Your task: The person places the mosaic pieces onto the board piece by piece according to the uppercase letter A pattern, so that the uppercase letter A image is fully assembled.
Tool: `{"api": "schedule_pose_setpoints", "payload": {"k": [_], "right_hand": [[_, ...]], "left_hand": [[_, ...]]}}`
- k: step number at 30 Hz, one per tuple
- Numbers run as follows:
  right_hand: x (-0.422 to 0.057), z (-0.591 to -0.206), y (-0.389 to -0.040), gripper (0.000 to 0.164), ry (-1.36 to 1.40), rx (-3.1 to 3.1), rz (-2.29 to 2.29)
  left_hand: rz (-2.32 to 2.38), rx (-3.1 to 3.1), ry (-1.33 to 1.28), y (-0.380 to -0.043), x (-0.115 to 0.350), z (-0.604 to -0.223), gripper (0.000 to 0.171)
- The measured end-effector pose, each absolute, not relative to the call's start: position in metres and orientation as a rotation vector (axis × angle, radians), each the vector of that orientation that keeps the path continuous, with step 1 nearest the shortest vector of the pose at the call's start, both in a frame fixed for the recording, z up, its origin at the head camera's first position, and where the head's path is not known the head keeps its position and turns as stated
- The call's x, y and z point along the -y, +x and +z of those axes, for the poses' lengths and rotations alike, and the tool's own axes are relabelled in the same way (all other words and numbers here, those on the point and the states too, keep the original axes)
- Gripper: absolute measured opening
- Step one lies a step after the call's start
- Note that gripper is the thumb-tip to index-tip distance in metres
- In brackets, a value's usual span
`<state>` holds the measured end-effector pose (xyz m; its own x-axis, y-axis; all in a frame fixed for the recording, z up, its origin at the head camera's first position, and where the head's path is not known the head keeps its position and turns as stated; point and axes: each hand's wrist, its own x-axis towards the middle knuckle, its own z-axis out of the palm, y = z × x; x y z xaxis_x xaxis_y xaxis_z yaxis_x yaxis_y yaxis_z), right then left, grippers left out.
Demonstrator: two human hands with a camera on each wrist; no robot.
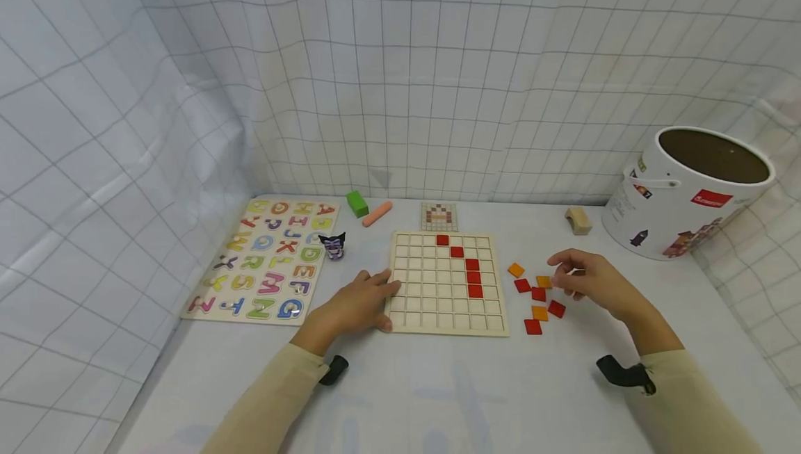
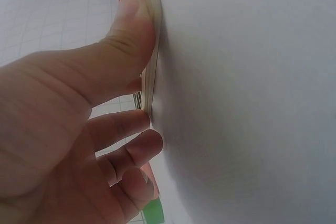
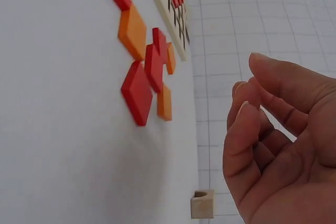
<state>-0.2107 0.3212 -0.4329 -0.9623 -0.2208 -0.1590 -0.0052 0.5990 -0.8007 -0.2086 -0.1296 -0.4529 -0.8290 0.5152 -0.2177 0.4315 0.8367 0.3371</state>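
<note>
Right hand, fingers bent, near red and orange tiles.

Big letters like F, G, M, N on a letter board, red label too tiny to read on a white bucket

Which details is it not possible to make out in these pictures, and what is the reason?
1) Head view: the fine print on the small card is too small.
2) Head view: the inside of the bucket is too dark to tell its contents.
3) Left wrist view: the left hand and the low angle hide most of the grid board.
4) Right wrist view: the top edge cuts off the board.
</note>
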Motion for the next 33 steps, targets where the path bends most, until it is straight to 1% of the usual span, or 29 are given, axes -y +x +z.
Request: {"api": "schedule_pose_setpoints", "payload": {"k": [5,11,17,26,33], "right_hand": [[-0.337,-0.443,-0.202,0.037,-0.15,-2.512,-1.251],[-0.337,-0.456,-0.195,0.038,-0.166,-2.503,-1.102],[-0.332,-0.461,-0.193,0.04,-0.186,-2.544,-0.95],[-0.33,-0.464,-0.189,0.036,-0.165,-2.579,-0.969],[-0.331,-0.465,-0.186,0.034,-0.201,-2.589,-0.993]], "left_hand": [[0.414,-2.706,0.718,-0.208,0.129,-0.452,0.082],[0.42,-2.703,0.73,-0.208,0.13,-0.451,0.081],[0.421,-2.703,0.726,-0.207,0.13,-0.451,0.08],[0.425,-2.701,0.729,-0.207,0.129,-0.451,0.08],[0.422,-2.703,0.712,-0.206,0.129,-0.45,0.081]]}}
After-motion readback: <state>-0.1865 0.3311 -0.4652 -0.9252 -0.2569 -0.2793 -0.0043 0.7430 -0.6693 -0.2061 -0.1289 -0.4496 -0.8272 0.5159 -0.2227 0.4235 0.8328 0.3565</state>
